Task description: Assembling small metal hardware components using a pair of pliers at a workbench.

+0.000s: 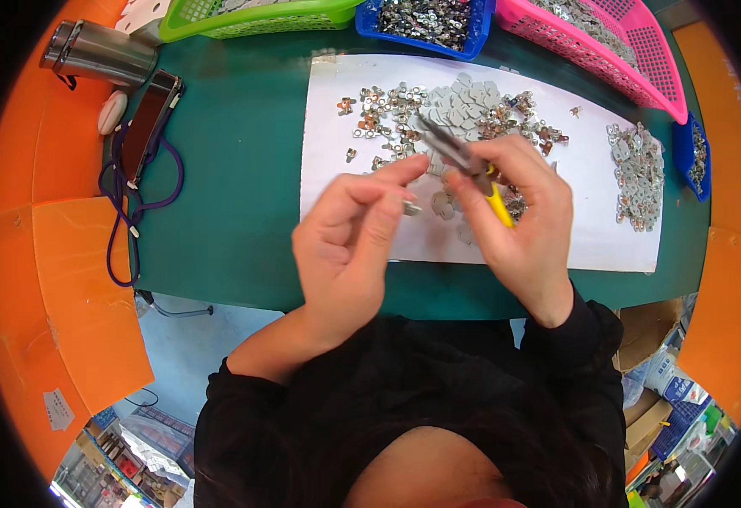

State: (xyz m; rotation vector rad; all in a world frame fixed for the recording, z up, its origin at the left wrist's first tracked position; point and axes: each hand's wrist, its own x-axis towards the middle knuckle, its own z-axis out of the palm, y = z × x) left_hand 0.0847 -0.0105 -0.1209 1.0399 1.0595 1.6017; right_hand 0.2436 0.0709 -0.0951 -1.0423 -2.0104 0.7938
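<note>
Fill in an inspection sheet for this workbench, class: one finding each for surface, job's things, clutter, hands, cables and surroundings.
Surface: green table with a white paper sheet on it.
Job's things: small metal parts and grey pads heaped on the sheet.
Clutter: green basket, blue tray, pink basket, steel flask, phone.
Hands: left hand pinches a small metal piece; right hand grips yellow-handled pliers.
Cables: purple lanyard looped beside the phone.
Surroundings: orange panels; cardboard boxes below.
</note>
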